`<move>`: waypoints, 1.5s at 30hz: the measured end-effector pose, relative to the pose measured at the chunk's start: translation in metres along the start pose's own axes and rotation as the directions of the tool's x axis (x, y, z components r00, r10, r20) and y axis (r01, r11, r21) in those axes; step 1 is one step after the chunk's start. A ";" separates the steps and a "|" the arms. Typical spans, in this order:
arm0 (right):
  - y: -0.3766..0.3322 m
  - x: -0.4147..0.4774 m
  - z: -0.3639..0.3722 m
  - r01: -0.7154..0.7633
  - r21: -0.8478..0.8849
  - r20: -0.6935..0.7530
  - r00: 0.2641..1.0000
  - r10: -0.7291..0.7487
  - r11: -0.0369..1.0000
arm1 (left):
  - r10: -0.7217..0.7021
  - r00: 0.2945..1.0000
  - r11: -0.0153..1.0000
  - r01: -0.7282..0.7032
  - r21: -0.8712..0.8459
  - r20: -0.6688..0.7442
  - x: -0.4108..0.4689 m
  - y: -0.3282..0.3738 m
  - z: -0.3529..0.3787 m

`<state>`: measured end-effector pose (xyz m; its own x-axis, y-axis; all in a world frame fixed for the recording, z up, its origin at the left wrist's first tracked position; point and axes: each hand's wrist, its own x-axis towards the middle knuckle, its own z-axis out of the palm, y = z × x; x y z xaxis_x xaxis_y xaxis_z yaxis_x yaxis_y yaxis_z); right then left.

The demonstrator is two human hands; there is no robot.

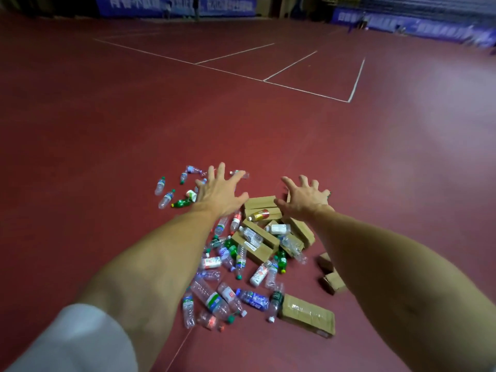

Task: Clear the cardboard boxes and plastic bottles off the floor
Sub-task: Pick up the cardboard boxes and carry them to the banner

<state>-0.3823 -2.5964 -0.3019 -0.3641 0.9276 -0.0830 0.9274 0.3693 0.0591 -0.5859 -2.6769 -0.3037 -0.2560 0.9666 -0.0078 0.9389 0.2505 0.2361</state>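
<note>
**Both hands spread wide over the litter, nothing picked up yet**

Nearest, beside a white sleeve (80,339), a taped cardboard box (306,314) lies flat against the near edge of the plastic bottles (214,302), which lie on their sides in a loose heap (dumped rather than stacked, I judge). 2 small boxes (331,281) sit apart at the right, and several long boxes (257,202) lie crossed in the middle with bottles resting on them. Over their far end the left hand (218,191) and right hand (304,197) hover with fingers splayed, holding nothing, probably spread to rake in a wide armful. Beyond them a few stray bottles (166,197) lie on the red floor (107,130). Labels show green, red and blue, but no brand can be read. The white characters on the far blue banners (174,5) are too blurred as well.
</note>
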 end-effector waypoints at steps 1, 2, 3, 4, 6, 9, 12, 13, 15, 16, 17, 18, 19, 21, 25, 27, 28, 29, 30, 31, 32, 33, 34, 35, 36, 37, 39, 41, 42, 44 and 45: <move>0.014 0.004 0.000 -0.007 0.001 -0.002 1.000 0.007 1.000 | 0.011 1.000 1.000 -0.011 0.012 0.006 0.007 0.012 0.004; 0.028 0.008 -0.001 -0.011 0.002 -0.007 1.000 0.011 1.000 | 0.017 1.000 1.000 -0.017 0.020 0.011 0.014 0.025 0.008; 0.044 0.011 -0.001 -0.015 0.003 -0.010 1.000 0.015 1.000 | 0.018 1.000 1.000 -0.019 0.021 0.014 0.020 0.039 0.012; 0.061 0.014 0.000 -0.020 0.001 -0.011 1.000 0.020 1.000 | 0.019 1.000 1.000 -0.019 0.018 0.017 0.028 0.053 0.016; 0.100 0.019 0.003 -0.031 -0.017 -0.002 1.000 0.030 0.999 | 0.022 1.000 1.000 -0.022 0.010 0.022 0.041 0.086 0.026; 0.164 0.024 0.013 -0.043 -0.031 0.006 0.999 0.044 0.999 | 0.032 0.999 0.999 -0.032 0.005 0.018 0.054 0.142 0.044; 0.222 0.031 0.019 -0.023 -0.037 0.021 1.000 0.024 0.999 | 0.032 0.999 0.999 -0.033 0.013 0.044 0.065 0.199 0.062; 0.240 0.034 0.021 -0.019 -0.037 0.029 0.999 0.020 0.999 | 0.032 0.998 0.999 -0.033 0.021 0.051 0.069 0.217 0.066; 0.274 0.041 0.025 -0.013 -0.048 0.043 0.999 0.015 0.999 | 0.018 0.998 1.000 -0.018 0.004 0.053 0.079 0.250 0.075; 0.289 0.045 0.026 -0.012 -0.050 0.052 0.999 0.015 0.999 | 0.015 0.998 1.000 -0.015 -0.005 0.057 0.084 0.264 0.080; 0.303 0.050 0.027 -0.009 -0.049 0.062 0.998 0.012 0.999 | 0.020 0.998 1.000 -0.020 -0.003 0.062 0.090 0.277 0.084; 0.316 0.055 0.028 -0.004 -0.046 0.070 0.998 0.007 0.999 | 0.021 0.997 1.000 -0.021 -0.002 0.069 0.095 0.289 0.088; 0.327 0.061 0.030 0.000 -0.039 0.075 0.997 0.003 0.999 | 0.016 0.997 1.000 -0.015 -0.015 0.073 0.101 0.301 0.091; 0.346 0.073 0.033 -0.002 -0.024 0.085 0.996 0.004 1.000 | 0.003 0.997 0.998 0.001 -0.058 0.072 0.119 0.321 0.097; 0.379 0.107 0.039 -0.019 -0.027 0.092 0.996 0.022 0.999 | 0.038 0.997 0.996 -0.032 -0.082 0.065 0.169 0.358 0.105; 0.396 0.125 0.042 -0.037 -0.039 0.081 0.996 0.040 0.999 | 0.057 0.996 0.994 -0.049 -0.099 0.074 0.195 0.374 0.113; 0.404 0.135 0.043 -0.050 -0.050 0.084 0.995 0.054 0.997 | 0.069 0.994 0.993 -0.061 -0.102 0.080 0.209 0.382 0.117; 0.412 0.143 0.043 -0.064 -0.058 0.094 0.993 0.070 0.996 | 0.084 0.993 0.992 -0.074 -0.105 0.084 0.223 0.390 0.120; 0.419 0.152 0.044 -0.078 -0.059 0.100 0.991 0.084 0.995 | 0.093 0.992 0.990 -0.083 -0.113 0.083 0.236 0.397 0.124; 0.427 0.160 0.044 -0.088 -0.056 0.100 0.991 0.093 0.995 | 0.092 0.993 0.989 -0.082 -0.123 0.077 0.249 0.405 0.126; 0.434 0.169 0.042 -0.093 -0.053 0.099 0.990 0.098 0.994 | 0.087 0.994 0.988 -0.077 -0.131 0.072 0.263 0.412 0.127; 0.443 0.179 0.039 -0.095 -0.046 0.099 0.990 0.100 0.994 | 0.088 0.994 0.987 -0.077 -0.138 0.069 0.275 0.419 0.126; 0.451 0.188 0.036 -0.094 -0.041 0.105 0.990 0.098 0.995 | 0.095 0.993 0.987 -0.085 -0.139 0.070 0.285 0.427 0.125; 0.458 0.195 0.034 -0.095 -0.039 0.112 0.989 0.099 0.995 | 0.104 0.992 0.986 -0.095 -0.135 0.068 0.293 0.435 0.125; 0.467 0.202 0.033 -0.099 -0.034 0.107 0.989 0.102 0.995 | 0.113 0.992 0.986 -0.105 -0.126 0.058 0.301 0.443 0.125; 0.475 0.210 0.031 -0.104 -0.029 0.099 0.989 0.106 0.994 | 0.118 0.992 0.988 -0.112 -0.111 0.052 0.308 0.449 0.125; 0.490 0.228 0.029 -0.097 -0.023 0.084 0.992 0.099 0.995 | 0.111 0.993 0.991 -0.107 -0.077 0.048 0.320 0.457 0.125; 0.502 0.244 0.030 -0.059 -0.027 0.071 0.996 0.060 0.998 | 0.077 0.995 0.995 -0.073 -0.065 0.055 0.328 0.462 0.129; 0.507 0.252 0.032 -0.036 -0.024 0.070 0.997 0.037 0.999 | 0.049 0.997 0.996 -0.045 -0.071 0.063 0.331 0.465 0.133; 0.519 0.267 0.038 0.019 -0.021 0.081 0.997 -0.017 1.000 | -0.022 0.997 0.997 0.028 -0.079 0.069 0.336 0.469 0.143; 0.526 0.275 0.043 0.049 -0.017 0.086 0.995 -0.047 0.999 | -0.058 0.996 0.995 0.062 -0.074 0.063 0.340 0.470 0.148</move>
<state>0.0088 -2.1495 -0.3364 -0.3988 0.9011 -0.1705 0.9069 0.4150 0.0722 -0.1972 -2.2226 -0.3394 -0.2947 0.9520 -0.0831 0.9015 0.3058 0.3063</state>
